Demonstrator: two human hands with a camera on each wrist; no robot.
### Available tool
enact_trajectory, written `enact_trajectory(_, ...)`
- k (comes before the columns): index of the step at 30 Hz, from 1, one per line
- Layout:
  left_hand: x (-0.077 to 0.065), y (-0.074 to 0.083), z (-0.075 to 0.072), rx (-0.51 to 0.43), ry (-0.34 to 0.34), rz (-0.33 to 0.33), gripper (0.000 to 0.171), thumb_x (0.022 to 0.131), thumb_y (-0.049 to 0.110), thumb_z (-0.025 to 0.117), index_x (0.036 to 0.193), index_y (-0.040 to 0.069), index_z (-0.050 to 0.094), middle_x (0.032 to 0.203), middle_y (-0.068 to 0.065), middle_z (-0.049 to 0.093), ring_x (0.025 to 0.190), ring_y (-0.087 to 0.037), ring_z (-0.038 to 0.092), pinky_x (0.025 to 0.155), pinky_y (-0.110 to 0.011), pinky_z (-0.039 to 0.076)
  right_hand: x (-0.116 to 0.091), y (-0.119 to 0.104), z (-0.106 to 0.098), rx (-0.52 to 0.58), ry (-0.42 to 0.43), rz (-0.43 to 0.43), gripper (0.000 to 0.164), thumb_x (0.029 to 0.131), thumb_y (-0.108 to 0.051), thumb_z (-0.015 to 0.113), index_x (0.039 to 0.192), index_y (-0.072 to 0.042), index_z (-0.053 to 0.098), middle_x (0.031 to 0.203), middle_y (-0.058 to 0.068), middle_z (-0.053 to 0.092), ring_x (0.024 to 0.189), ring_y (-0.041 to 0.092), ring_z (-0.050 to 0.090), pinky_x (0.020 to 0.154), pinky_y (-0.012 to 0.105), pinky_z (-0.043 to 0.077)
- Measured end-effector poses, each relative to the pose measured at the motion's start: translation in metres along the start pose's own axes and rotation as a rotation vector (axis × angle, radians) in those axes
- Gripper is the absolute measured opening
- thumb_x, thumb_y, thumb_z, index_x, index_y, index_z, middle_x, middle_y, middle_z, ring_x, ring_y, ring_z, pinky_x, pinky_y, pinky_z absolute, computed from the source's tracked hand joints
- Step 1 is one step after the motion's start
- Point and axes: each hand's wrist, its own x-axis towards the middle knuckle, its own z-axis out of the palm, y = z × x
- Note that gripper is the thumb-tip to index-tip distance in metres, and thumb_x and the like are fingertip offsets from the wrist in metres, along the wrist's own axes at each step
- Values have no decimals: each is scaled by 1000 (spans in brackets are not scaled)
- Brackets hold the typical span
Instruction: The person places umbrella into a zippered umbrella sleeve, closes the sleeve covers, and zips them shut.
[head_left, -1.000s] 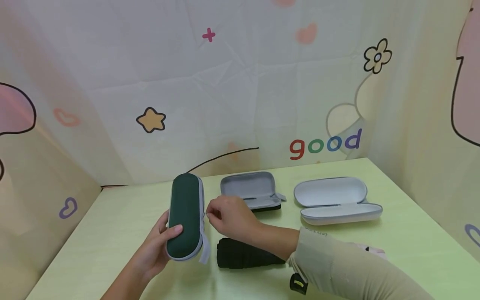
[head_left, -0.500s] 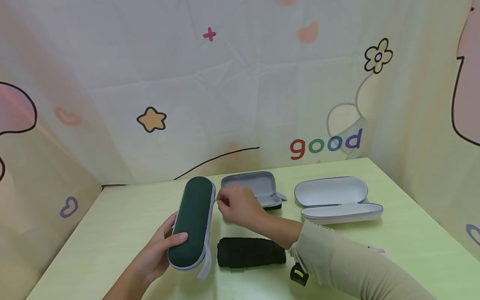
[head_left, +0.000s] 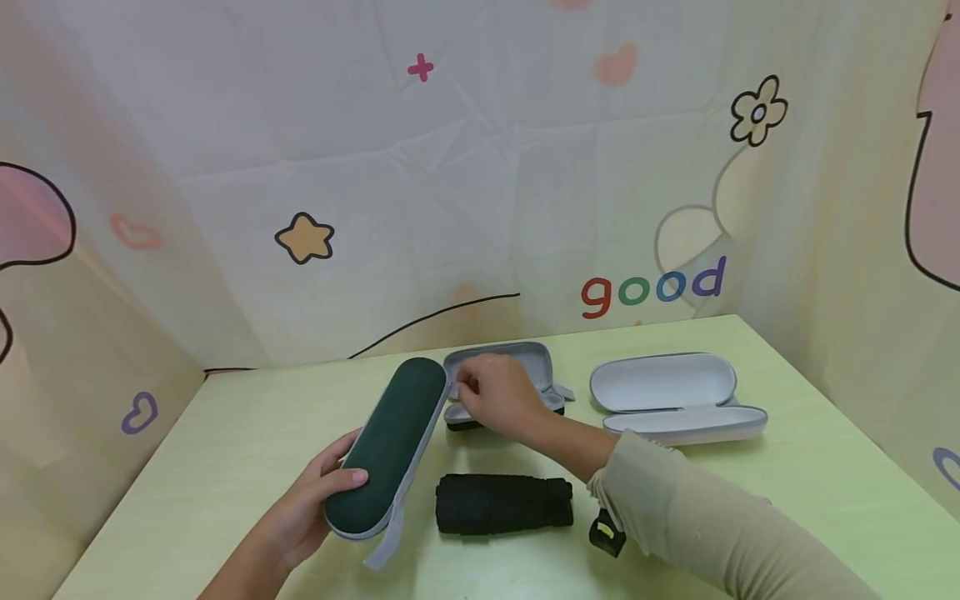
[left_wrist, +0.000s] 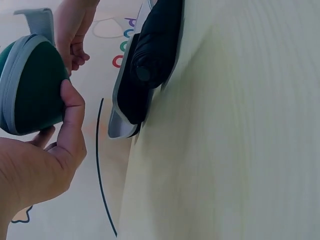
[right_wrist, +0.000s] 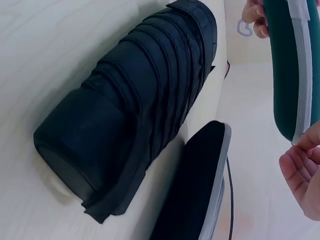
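Note:
My left hand (head_left: 311, 496) grips the lower end of a dark green glasses case (head_left: 397, 442), thumb across its face. The case is held above the table, tilted with its top to the right. Grey zipper tape (right_wrist: 303, 75) runs along its edge, and a pale loop tab (head_left: 386, 537) dangles from the lower end. At the upper end my right hand (head_left: 498, 396) pinches the small zipper pull (right_wrist: 296, 144), mostly covered by the fingertips. The left wrist view shows the rounded end of the case (left_wrist: 42, 90) in the left fingers.
A black folded umbrella (head_left: 502, 504) lies on the table below the right forearm. Behind the right hand stands an open grey-lined case (head_left: 536, 367), partly covered. An open white case (head_left: 663, 383) is at the right. A printed curtain (head_left: 450, 208) hangs behind the table.
The right hand has moved up and right along the case's edge to its far end. The left hand has tipped the case from nearly upright toward the right.

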Motion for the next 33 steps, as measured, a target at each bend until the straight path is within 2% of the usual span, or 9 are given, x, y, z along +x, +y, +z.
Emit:
enact_trajectory(3, -1, 0, -5, -15, -36, -5, 44, 95, 16, 50, 137, 24, 45, 122, -7, 58, 103, -22, 62, 90, -36, 50, 1, 3, -2, -8, 16, -6, 10, 85, -1, 65, 78, -5, 71, 68, -1, 62, 60, 11, 51, 57, 23, 44)
enact_trajectory(7, -2, 1, -12, -32, -87, 12, 43, 94, 14, 48, 135, 28, 48, 126, -6, 54, 108, -23, 58, 92, -39, 48, 0, 6, -5, -18, 29, -13, 10, 85, -1, 65, 77, -6, 70, 68, -1, 62, 61, 11, 51, 58, 23, 44)
enact_trajectory(12, -6, 2, -19, -82, -55, 59, 53, 91, 7, 47, 139, 31, 46, 136, -5, 42, 117, -27, 49, 92, -39, 48, -3, 5, -9, -4, 26, -7, 10, 86, -3, 66, 78, -6, 70, 68, -2, 60, 61, 11, 52, 58, 24, 45)
enact_trajectory(14, -8, 2, -21, -97, -7, 66, 52, 91, 7, 48, 137, 31, 48, 136, -4, 42, 116, -27, 50, 89, -39, 50, -5, 4, -10, 3, 18, 6, 9, 86, -4, 66, 78, -6, 70, 68, -2, 60, 61, 11, 51, 58, 24, 45)
enact_trajectory(17, -10, 2, -24, -101, 87, 91, 43, 93, 10, 48, 132, 30, 52, 131, -2, 48, 111, -25, 55, 85, -37, 52, -8, 4, -12, 13, 12, 19, 8, 86, -4, 67, 79, -6, 71, 68, -2, 60, 61, 11, 50, 57, 23, 44)
enact_trajectory(21, -10, 4, -22, -132, 281, 121, 26, 97, 17, 49, 119, 24, 58, 120, -1, 60, 102, -25, 63, 82, -35, 53, -14, 4, -13, 53, 10, -12, 7, 85, -3, 68, 81, -6, 71, 69, -3, 61, 61, 10, 51, 57, 22, 45)
enact_trajectory(25, -10, 9, -19, -179, 452, 126, 15, 98, 23, 52, 106, 24, 65, 109, 3, 68, 95, -21, 66, 82, -31, 53, -20, 1, -13, 86, -3, -57, 6, 85, -2, 68, 83, -6, 72, 71, -3, 63, 63, 9, 52, 58, 22, 46)
enact_trajectory(29, -12, 14, -18, -164, 522, 134, 15, 98, 25, 55, 98, 29, 69, 102, 7, 69, 89, -17, 67, 79, -30, 52, -24, -1, -13, 88, -6, -75, 7, 85, -1, 67, 85, -6, 72, 73, -2, 64, 65, 10, 53, 59, 21, 47)
enact_trajectory(33, -13, 17, -16, -154, 553, 139, 16, 97, 24, 57, 97, 31, 72, 101, 7, 70, 88, -17, 67, 79, -31, 53, -26, -2, -14, 90, 1, -89, 7, 85, 0, 68, 84, -6, 72, 74, -2, 64, 65, 9, 53, 59, 20, 47)
